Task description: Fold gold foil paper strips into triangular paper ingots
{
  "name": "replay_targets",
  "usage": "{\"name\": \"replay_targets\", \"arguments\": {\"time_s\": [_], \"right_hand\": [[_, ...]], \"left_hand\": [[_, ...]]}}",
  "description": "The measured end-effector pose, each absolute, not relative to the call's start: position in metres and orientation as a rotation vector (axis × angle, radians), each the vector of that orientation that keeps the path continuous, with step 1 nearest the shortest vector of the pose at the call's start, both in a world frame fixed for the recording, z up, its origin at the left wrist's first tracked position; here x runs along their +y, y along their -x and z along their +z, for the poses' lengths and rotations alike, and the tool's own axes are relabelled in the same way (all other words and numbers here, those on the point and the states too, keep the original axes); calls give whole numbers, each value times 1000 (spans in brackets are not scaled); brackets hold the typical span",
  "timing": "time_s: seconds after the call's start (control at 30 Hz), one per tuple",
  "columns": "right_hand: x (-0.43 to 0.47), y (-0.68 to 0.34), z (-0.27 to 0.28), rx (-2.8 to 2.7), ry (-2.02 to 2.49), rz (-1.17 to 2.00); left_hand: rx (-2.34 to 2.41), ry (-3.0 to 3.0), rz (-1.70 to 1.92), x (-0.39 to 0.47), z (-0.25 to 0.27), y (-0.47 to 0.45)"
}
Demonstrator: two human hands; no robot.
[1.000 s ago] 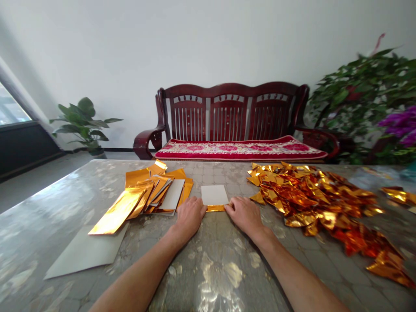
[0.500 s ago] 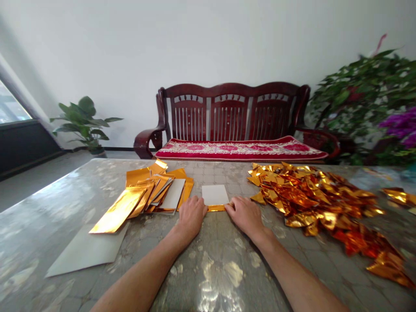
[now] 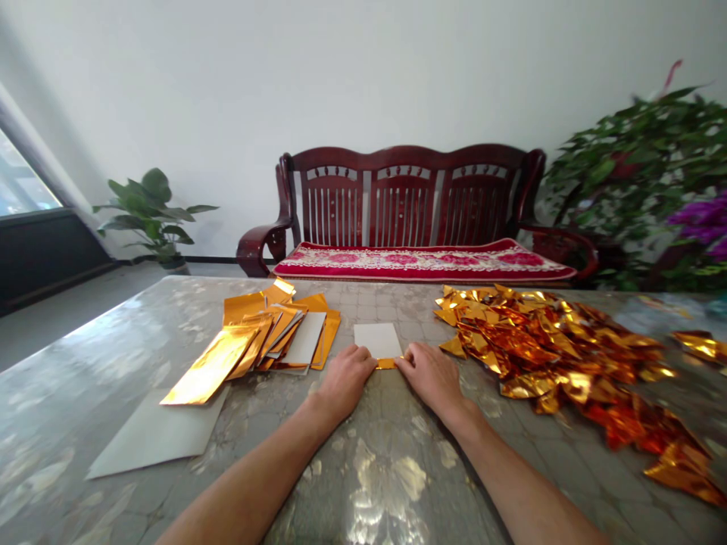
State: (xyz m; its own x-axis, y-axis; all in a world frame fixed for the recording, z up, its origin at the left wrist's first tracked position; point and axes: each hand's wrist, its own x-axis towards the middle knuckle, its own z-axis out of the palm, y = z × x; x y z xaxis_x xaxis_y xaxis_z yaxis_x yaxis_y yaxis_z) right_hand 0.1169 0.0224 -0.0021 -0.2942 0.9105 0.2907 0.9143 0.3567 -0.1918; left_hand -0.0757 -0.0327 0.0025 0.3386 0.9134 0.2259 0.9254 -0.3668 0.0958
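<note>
A small sheet of foil paper [image 3: 377, 338] lies in the middle of the table, pale side up, with its near edge turned over into a narrow gold strip. My left hand [image 3: 347, 378] is closed at the left end of that strip, its fingertips pressed on the fold. At the right end, my right hand [image 3: 430, 372] pinches the strip between thumb and fingers. Left of my hands lies a loose stack of gold foil sheets [image 3: 219, 363], some with the pale side up. To the right spreads a heap of folded gold foil pieces [image 3: 522, 344].
A larger pale sheet [image 3: 162, 435] lies under the stack's near end. Clear plastic [image 3: 653, 310] rests at the table's far right. Beyond the table [image 3: 391, 484] stand a dark red wooden bench [image 3: 400, 200] and potted plants [image 3: 151, 212] on both sides.
My left hand has slid a little to the right along the folded strip, covering more of it. My right hand stays at the strip's right end. The view has shifted slightly.
</note>
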Motion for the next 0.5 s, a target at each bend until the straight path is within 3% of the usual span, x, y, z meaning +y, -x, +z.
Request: {"name": "replay_targets", "arguments": {"time_s": [0.2,0.5], "right_hand": [[19,-119,-4,-2315,1380,-148],[9,-118,-1,-2555,950,-213]], "left_hand": [[-1747,2482,-113,-45,9,63],[-1754,2461,-90,-47,6,60]]}}
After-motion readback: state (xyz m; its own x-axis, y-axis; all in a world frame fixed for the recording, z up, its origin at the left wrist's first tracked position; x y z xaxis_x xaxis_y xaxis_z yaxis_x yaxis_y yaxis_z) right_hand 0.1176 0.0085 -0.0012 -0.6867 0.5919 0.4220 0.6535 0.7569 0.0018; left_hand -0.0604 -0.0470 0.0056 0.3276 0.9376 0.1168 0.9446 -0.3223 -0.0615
